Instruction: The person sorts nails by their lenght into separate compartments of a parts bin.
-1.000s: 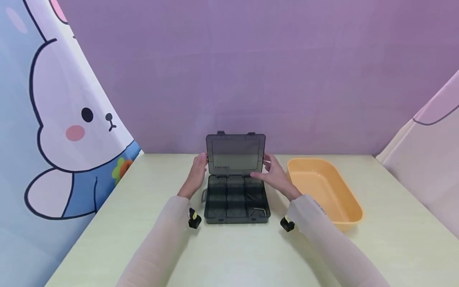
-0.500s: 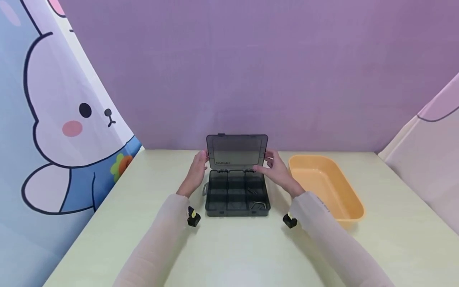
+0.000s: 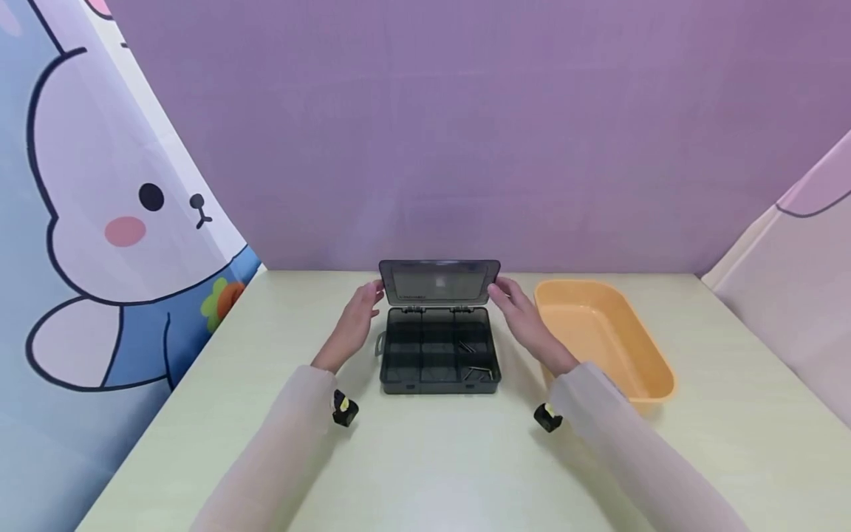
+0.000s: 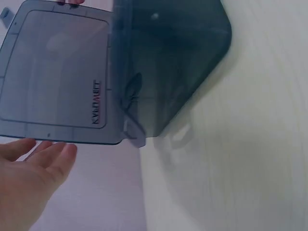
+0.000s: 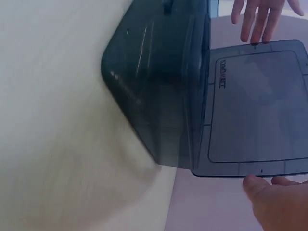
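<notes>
A dark translucent compartment box [image 3: 439, 386] sits on the table, its hinged lid [image 3: 439, 282] raised and leaning toward me. Thin silvery metal pieces [image 3: 477, 372] lie in the front right compartment, with more in the one behind it. My left hand [image 3: 352, 321] is at the lid's left edge; its fingers look mostly straight and touch that edge in the left wrist view. On the other side, my right hand [image 3: 528, 321] has its thumb against the lid's right edge, with the other fingers partly hidden behind. Lettering shows on the lid [image 4: 57, 72].
A yellow-orange tray [image 3: 654, 366] stands to the right of the box, beside my right forearm. The pale table [image 3: 439, 465] ends at a purple cloth backdrop [image 3: 425, 133]. A cartoon-printed cloth [image 3: 86, 244] hangs on the left.
The lid has swung forward and down from a more upright position, both hands moving with it. My right thumb has shifted from near the hinge to the lid's side edge. The view has tilted slightly.
</notes>
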A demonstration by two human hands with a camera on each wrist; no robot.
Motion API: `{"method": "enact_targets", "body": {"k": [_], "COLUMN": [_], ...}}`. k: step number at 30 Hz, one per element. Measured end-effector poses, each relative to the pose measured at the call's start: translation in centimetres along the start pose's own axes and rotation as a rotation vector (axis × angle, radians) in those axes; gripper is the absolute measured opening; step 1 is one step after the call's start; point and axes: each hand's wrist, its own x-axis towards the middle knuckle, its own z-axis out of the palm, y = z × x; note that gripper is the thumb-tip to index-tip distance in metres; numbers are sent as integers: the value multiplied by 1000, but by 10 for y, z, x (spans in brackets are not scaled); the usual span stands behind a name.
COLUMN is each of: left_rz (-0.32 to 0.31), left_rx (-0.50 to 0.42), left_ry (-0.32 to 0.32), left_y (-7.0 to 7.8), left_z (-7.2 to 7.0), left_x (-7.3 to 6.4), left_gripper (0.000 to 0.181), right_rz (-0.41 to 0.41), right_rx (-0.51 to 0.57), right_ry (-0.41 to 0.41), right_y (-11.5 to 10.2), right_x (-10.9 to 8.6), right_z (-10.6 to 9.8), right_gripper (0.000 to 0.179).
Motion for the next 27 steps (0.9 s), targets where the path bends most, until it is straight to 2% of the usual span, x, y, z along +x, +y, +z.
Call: {"method": "enact_targets", "body": {"k": [4,7,11,18,22,27], "left_rz": [-9,-41,-79,-101,-102,-84], "left_rx": [29,17,4,150,161,163], "left_ry": [-13,-28,-40,-12,-32,-38], "left_y": [5,9,8,-1,-9,-13], "left_z": [-7,-9,-9,-3,1,3], "left_x": [-7,-12,-20,-37,-48,-54], "left_gripper": [67,65,65,64,62,56], "right_rz": [10,3,22,46,46,41], "right_rx": [13,11,-45,-78,-73,-95], "right_ry": [-31,-54,-54,-12,13,25], "right_y": [-5,-8,-11,-6,2,11], "right_x": [-6,-11,-18,-30,-41,-49], "right_z": [-3,-3,-2,8,18,27], "right_gripper": [66,67,67,64,61,62]}}
